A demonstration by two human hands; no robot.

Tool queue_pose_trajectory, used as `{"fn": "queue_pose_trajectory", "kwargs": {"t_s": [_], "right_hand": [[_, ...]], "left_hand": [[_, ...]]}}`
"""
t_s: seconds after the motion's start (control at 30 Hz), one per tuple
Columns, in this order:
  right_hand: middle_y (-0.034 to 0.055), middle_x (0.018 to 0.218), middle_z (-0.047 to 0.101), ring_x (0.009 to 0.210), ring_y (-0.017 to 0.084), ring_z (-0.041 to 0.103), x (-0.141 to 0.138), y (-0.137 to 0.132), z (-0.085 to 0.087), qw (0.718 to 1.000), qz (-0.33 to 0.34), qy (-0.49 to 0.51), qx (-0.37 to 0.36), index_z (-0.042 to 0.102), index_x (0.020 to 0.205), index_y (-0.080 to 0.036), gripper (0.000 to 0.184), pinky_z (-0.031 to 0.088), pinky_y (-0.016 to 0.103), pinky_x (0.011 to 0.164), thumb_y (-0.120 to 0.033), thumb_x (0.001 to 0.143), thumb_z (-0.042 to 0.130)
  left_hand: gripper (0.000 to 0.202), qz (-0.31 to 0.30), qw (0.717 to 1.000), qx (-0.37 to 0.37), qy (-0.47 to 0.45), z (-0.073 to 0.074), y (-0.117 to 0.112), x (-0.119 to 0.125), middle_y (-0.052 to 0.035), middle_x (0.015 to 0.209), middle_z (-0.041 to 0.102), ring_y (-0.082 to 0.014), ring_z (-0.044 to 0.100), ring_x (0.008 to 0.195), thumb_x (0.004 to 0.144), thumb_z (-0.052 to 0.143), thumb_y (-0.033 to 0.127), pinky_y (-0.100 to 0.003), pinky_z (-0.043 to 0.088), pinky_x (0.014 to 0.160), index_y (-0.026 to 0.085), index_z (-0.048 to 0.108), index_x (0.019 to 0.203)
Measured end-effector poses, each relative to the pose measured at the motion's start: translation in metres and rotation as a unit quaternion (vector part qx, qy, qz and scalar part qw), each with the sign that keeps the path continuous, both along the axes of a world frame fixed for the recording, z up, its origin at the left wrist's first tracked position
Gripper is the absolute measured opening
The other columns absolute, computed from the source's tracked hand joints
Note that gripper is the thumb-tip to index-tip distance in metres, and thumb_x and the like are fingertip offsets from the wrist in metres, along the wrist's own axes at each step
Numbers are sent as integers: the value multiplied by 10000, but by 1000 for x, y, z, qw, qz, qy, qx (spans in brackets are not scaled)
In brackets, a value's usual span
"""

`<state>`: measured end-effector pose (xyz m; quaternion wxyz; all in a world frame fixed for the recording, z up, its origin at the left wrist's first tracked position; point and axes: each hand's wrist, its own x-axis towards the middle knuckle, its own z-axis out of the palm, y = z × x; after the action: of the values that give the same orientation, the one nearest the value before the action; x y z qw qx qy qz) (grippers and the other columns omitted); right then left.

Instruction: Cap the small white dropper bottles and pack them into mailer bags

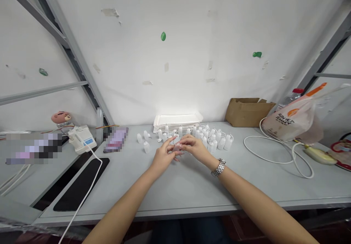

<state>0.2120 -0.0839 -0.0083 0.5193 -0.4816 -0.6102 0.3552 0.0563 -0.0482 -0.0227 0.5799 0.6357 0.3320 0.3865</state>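
My left hand (163, 155) and right hand (196, 147) pinch one small translucent plastic bottle (178, 148), many small white plastic bottles (215, 138) standing just beyond them.

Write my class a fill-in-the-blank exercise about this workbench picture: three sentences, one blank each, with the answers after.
1. The left hand and the right hand hold one small bottle ____ them.
2. The metal watch is worn on the ____ wrist.
3. The cable looped on the table is ____ in colour.
Missing words: between; right; white.
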Motion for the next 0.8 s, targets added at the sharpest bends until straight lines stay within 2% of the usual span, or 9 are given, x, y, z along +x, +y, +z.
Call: {"fn": "queue_pose_trajectory", "kwargs": {"t_s": [0.13, 0.27, 0.4, 0.57, 0.8], "right_hand": [[36, 912, 553, 831, 151, 552, 1, 0, 1, 1000, 14, -21, 11, 693, 785, -204, 147, 449, 319, 750, -321, 702, 662], [33, 884, 542, 858, 156, 542, -5, -1, -2, 999, -26, -33, 29, 683, 776, -197, 119, 449, 326, 785, -293, 717, 647], [32, 890, 537, 828, 150, 543, -10, -1, -4, 997, -55, -34, 31, 680, 831, -204, 164, 465, 320, 770, -317, 715, 655], [26, 845, 550, 779, 145, 546, -11, -3, -3, 998, -55, -28, 16, 689, 860, -225, 199, 468, 314, 738, -375, 771, 594], [26, 848, 547, 750, 142, 552, -15, 0, -14, 997, -68, 26, 12, 674, 780, -189, 241, 468, 303, 705, -416, 707, 641]], "left_hand": [[598, -6, 1000, 6, 5, 0, 0, -2, -38, 868, 698, -200, 670, 745, 668, 635, 166, -295, 564, 544, 229, 457, 1236], [558, 50, 995, 69, 43, -3, -1, -1, -32, 959, 684, -160, 668, 666, 680, 621, 186, -264, 554, 536, 258, 484, 1216], [528, 86, 987, 114, 69, -7, -2, 0, -9, 965, 675, -111, 637, 580, 710, 593, 206, -260, 556, 562, 285, 480, 1220], [543, 91, 988, 101, 67, -4, -2, 1, -10, 953, 672, -112, 640, 597, 714, 604, 226, -259, 561, 574, 275, 456, 1234], [556, 78, 992, 82, 55, -3, -3, 1, -12, 915, 685, -133, 657, 628, 697, 615, 208, -243, 551, 541, 263, 459, 1228]]}}
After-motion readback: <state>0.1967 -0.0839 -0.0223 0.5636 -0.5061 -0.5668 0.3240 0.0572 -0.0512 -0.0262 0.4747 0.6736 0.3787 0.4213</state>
